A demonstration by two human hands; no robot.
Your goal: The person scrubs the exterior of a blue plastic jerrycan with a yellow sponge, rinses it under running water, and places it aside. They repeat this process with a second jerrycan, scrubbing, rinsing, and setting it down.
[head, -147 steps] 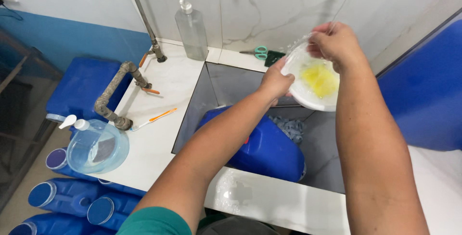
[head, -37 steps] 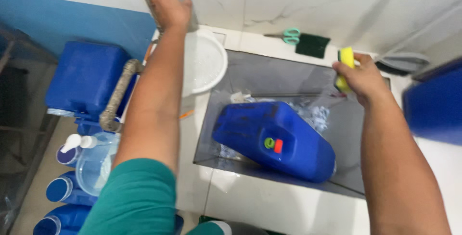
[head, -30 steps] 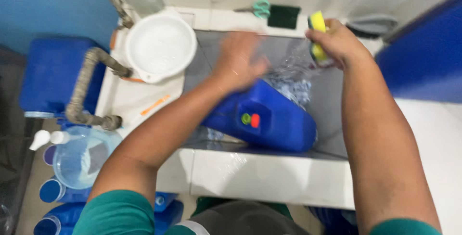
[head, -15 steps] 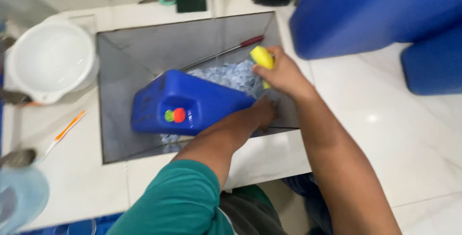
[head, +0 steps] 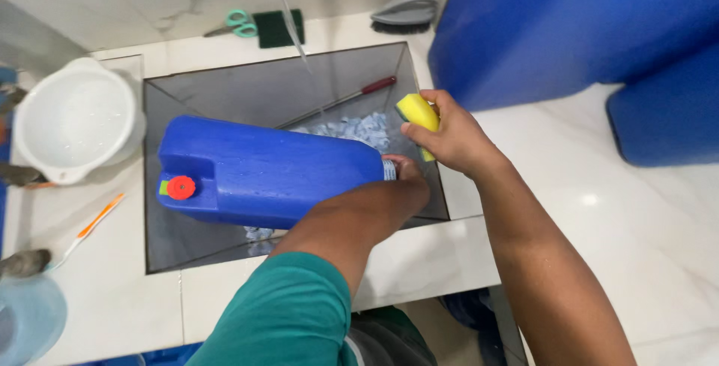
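A blue plastic jerrycan (head: 277,171) with a red cap lies on its side in the dark sink (head: 225,89). My left hand (head: 401,179) grips its right end, fingers curled over the edge. Just above and to the right, my right hand (head: 449,134) holds a yellow sponge (head: 418,113) over the sink's right side. A thin stream of water (head: 296,36) falls into the sink behind the can. Foam or crumpled plastic (head: 352,128) lies on the sink floor beside the can.
A white bowl (head: 75,119) sits on the counter left of the sink. Scissors (head: 232,23), a dark green scouring pad (head: 277,27) and a grey brush (head: 404,12) lie behind it. A red-handled tool (head: 344,100) rests in the sink. Large blue drums (head: 584,29) stand to the right.
The view has shifted right and closer. My left hand moved from the can's top to its right end. The right hand still holds the sponge. The bowl went from my hands to the counter.
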